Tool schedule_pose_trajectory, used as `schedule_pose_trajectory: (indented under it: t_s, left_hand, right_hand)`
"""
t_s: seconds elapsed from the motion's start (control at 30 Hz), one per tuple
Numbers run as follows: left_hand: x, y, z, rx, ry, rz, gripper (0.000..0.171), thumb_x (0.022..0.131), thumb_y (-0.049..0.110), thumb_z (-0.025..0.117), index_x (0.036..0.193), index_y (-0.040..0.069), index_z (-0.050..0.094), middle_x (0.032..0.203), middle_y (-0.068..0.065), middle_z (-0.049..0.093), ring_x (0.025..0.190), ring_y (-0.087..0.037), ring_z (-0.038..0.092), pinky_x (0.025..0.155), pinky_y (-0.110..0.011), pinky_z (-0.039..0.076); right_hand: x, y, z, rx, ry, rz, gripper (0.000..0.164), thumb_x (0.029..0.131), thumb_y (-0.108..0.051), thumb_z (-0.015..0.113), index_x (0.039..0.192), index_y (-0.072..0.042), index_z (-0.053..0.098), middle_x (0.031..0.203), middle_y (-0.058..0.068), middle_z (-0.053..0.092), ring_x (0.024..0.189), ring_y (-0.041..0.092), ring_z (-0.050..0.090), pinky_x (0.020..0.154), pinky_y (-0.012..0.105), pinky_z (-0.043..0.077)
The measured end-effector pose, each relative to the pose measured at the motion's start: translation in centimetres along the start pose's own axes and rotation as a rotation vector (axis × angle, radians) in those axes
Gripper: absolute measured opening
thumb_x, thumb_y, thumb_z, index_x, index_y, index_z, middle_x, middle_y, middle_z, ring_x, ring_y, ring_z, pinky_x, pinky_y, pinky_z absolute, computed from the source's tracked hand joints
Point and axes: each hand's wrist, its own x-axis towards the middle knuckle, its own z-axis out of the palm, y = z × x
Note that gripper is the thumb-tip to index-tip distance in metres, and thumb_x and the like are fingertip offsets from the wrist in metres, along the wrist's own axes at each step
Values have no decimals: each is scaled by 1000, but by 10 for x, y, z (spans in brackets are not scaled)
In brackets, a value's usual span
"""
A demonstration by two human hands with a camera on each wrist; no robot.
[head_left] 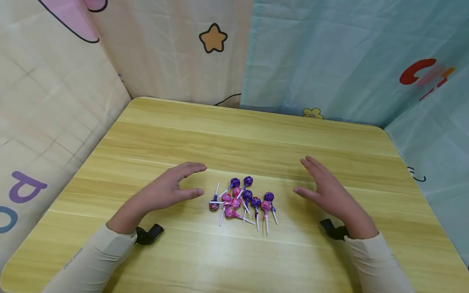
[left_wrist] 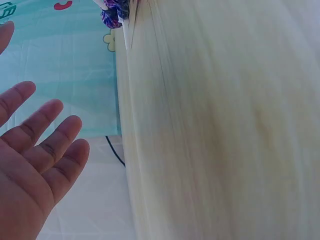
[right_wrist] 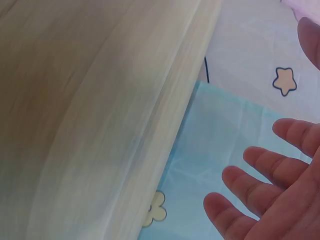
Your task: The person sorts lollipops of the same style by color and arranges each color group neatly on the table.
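A loose cluster of lollipops in purple wrappers (head_left: 255, 201) and pink wrappers (head_left: 231, 211) lies mid-table, white sticks pointing various ways. To its left, my left hand (head_left: 172, 187) is held with thumb and fingers spread apart and nothing between them. My right hand (head_left: 326, 189) is on the other side, farther from the lollipops, its thumb and fingers also apart and holding nothing. At the top of the left wrist view, part of the cluster shows as purple wrappers (left_wrist: 114, 12). The right wrist view has the right hand's spread fingers (right_wrist: 270, 167) but no lollipops.
The wood-grain table (head_left: 234, 260) has rounded back corners. Printed curtains (head_left: 165, 53) hang along its back and sides. Each wrist wears a black camera mount, one on the left (head_left: 149, 235) and one on the right (head_left: 333, 230), both close over the tabletop.
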Motion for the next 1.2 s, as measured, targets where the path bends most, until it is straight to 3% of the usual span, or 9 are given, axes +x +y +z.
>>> schedule_pose_trajectory:
  t_s: [0.3,0.63,0.97,1.2]
  left_hand:
    - [2,2,4,-79,-27,-1,65,92,41,70,147,14,47,149,-7,45,127,-42,49,95,-58,46]
    - [6,7,9,-101,-43,25,61,92,35,71,144,10,50,145,-8,50,123,-40,52,99,-58,43]
    - [9,10,15,-115,-60,35,59,92,30,73,142,9,52,143,-6,52,125,-35,52,104,-53,40]
    - [11,6,13,-128,-77,48,58,92,30,72,141,6,52,141,-8,54,128,-30,50,106,-52,39]
  right_hand:
    - [10,-3,11,95,-8,-33,86,92,-43,69,157,-8,24,159,17,27,143,42,26,110,62,25]
    - [18,-15,23,211,-31,-60,74,92,-26,73,152,-4,35,150,17,43,133,37,44,105,57,38]
    - [21,-24,34,284,-58,-139,47,91,-14,74,132,0,56,132,13,59,124,31,54,102,54,43]
    - [22,-28,41,313,-107,-141,48,92,-17,73,133,-1,56,132,12,60,121,30,56,102,53,43]
